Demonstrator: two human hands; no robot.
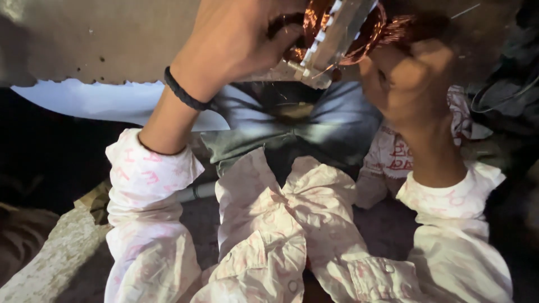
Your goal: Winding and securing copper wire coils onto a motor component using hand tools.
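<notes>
Your left hand (236,39) is curled shut over the near side of the round motor stator with shiny copper-wire coils and a pale slotted metal core (337,33), up at the frame's top edge above your lap; your right hand (415,84) is bunched in a fist on the coil's right side w/ fingers closed, tho what they pinch is hidden. Keep the left grip firm so the core doesn't twist, & work the right-hand strands gently, since thin copper prob. kinks or snaps if yanked.
</notes>
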